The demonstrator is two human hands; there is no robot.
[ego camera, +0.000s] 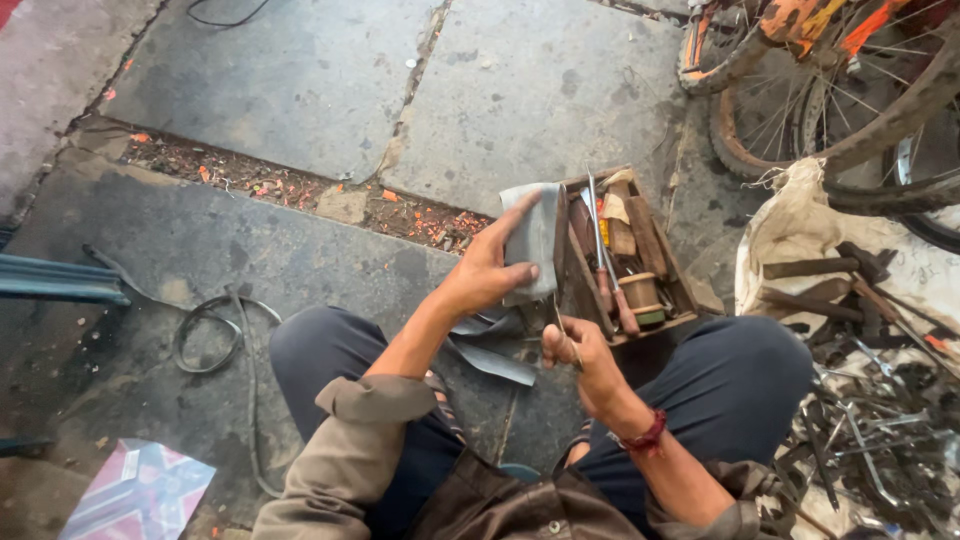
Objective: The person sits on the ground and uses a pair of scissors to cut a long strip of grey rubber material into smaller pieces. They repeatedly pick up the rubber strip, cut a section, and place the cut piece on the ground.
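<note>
My left hand (487,268) pinches a grey piece of rubber sheet (532,238), held up flat in front of me. My right hand (578,352) is closed around a pair of scissors (562,322) whose blades point up at the sheet's lower edge. Cut grey strips (495,360) lie on the ground between my knees. I squat in dark trousers, and a red thread is tied around my right wrist.
A wooden toolbox (655,262) with files, tools and a small tin sits just beyond my hands. A cloth (800,225) with spanners and metal tools lies at right, bicycle wheels (830,110) behind it. A rubber tube loop (205,340) lies at left on stone paving.
</note>
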